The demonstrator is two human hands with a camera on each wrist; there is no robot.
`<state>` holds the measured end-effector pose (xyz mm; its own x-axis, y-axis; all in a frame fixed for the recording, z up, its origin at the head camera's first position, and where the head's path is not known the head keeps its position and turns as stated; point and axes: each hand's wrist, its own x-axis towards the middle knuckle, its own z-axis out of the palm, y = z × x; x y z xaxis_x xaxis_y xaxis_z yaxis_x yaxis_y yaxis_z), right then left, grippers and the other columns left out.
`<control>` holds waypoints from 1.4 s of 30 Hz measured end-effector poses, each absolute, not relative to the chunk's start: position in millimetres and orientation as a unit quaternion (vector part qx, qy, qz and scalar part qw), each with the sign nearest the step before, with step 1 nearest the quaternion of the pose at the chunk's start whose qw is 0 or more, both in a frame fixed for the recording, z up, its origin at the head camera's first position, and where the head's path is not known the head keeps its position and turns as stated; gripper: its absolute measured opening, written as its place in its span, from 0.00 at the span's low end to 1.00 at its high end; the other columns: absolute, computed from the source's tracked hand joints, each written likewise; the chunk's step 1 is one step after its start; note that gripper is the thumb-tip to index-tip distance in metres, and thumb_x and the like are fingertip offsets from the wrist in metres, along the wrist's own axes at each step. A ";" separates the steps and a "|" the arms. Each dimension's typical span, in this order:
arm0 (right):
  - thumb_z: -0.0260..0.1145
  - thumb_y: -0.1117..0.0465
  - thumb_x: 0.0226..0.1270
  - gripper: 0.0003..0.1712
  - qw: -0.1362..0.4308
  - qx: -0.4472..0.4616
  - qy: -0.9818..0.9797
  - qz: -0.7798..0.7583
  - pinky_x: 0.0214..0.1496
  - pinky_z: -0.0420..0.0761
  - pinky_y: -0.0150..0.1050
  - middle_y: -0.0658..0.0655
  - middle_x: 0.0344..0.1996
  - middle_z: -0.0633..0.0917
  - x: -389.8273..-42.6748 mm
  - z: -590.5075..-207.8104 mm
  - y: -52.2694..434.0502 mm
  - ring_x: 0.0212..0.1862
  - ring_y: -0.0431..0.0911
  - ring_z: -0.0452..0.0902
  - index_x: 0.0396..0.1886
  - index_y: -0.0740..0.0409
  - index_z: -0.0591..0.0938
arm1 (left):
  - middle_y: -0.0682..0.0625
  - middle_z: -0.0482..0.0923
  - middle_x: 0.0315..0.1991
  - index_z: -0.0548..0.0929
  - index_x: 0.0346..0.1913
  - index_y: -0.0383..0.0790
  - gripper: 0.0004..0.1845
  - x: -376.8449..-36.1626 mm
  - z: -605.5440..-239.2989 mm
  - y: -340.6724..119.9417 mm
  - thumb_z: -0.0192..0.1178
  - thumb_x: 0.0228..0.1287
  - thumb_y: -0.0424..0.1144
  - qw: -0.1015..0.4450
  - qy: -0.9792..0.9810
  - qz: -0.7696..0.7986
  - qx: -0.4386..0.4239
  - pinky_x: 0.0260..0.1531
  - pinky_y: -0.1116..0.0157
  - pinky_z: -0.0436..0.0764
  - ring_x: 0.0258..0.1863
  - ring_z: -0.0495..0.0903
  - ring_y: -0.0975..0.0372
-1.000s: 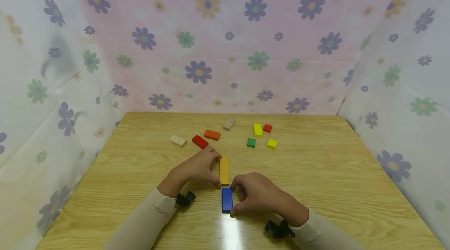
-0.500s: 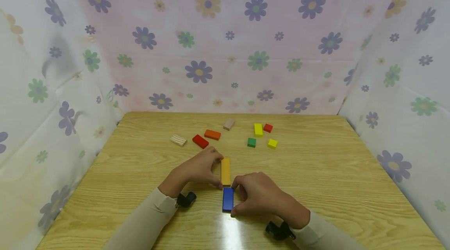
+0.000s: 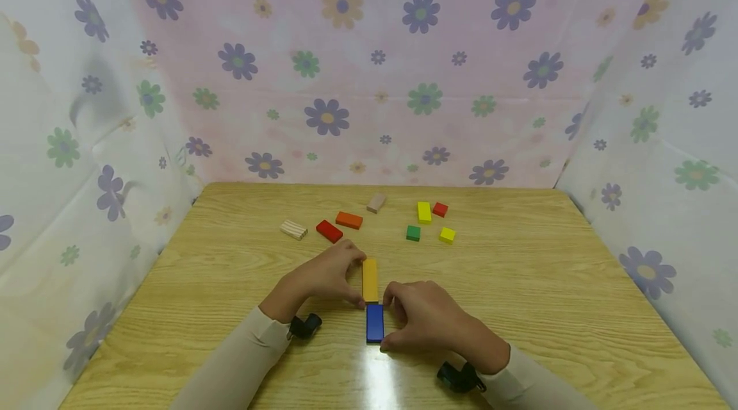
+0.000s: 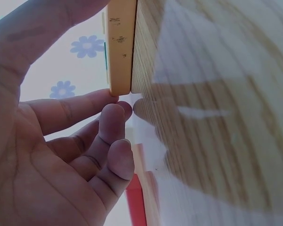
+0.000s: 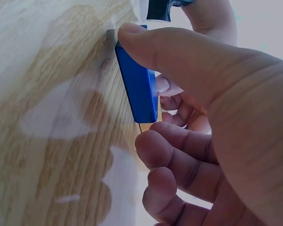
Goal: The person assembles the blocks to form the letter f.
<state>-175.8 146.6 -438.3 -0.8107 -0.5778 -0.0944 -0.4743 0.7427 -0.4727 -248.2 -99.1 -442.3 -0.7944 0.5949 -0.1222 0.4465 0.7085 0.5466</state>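
Note:
A long yellow-orange block (image 3: 369, 279) lies flat on the wooden table (image 3: 548, 282), pointing away from me. My left hand (image 3: 330, 274) pinches it from the left, thumb at the near end and fingers at the far end; the left wrist view shows the yellow-orange block (image 4: 121, 47) between thumb and fingertips (image 4: 114, 112). A blue block (image 3: 375, 322) lies end to end with it, just nearer to me. My right hand (image 3: 423, 320) pinches it from the right, and in the right wrist view the thumb (image 5: 179, 54) presses one end of the blue block (image 5: 137, 84).
Loose blocks lie farther back: a striped pale block (image 3: 293, 229), a red block (image 3: 328, 231), an orange block (image 3: 348, 220), a tan block (image 3: 376, 203), a yellow block (image 3: 424, 212), a small red block (image 3: 440, 209), a green cube (image 3: 412, 233) and a yellow cube (image 3: 446, 235). Flowered cloth walls (image 3: 369, 77) enclose the table.
The right hand has slid the blue block away from me until it meets the near end of the yellow-orange block. The left hand has stayed in place.

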 end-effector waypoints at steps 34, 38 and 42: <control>0.82 0.32 0.45 0.33 0.108 -0.291 0.925 -0.221 0.28 0.71 0.32 0.39 0.22 0.78 -177.0 -441.6 145.5 0.23 0.34 0.70 0.47 0.42 0.85 | 0.49 0.74 0.62 0.78 0.69 0.39 0.47 -246.9 -441.4 -99.0 0.85 0.45 0.52 0.149 0.904 0.267 0.298 0.59 0.60 0.76 0.54 0.74 0.60; 0.82 0.31 0.45 0.34 0.106 -0.292 0.924 -0.221 0.28 0.70 0.32 0.39 0.22 0.78 -176.8 -441.8 145.6 0.23 0.33 0.70 0.47 0.42 0.85 | 0.48 0.74 0.62 0.78 0.69 0.38 0.46 -246.4 -441.6 -98.9 0.84 0.46 0.51 0.150 0.902 0.271 0.301 0.60 0.59 0.77 0.55 0.74 0.59; 0.82 0.31 0.45 0.34 0.106 -0.294 0.924 -0.220 0.28 0.70 0.32 0.39 0.22 0.78 -176.8 -441.3 145.8 0.23 0.33 0.70 0.47 0.42 0.85 | 0.48 0.74 0.62 0.78 0.68 0.38 0.46 -246.7 -441.4 -98.8 0.84 0.46 0.51 0.149 0.900 0.274 0.304 0.61 0.57 0.76 0.56 0.74 0.58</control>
<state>-176.8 145.8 -441.3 -0.8043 -0.5905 -0.0660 -0.4973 0.7298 -0.4692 -246.7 -98.8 -441.4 -0.7701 0.6298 -0.1013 0.4662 0.6641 0.5845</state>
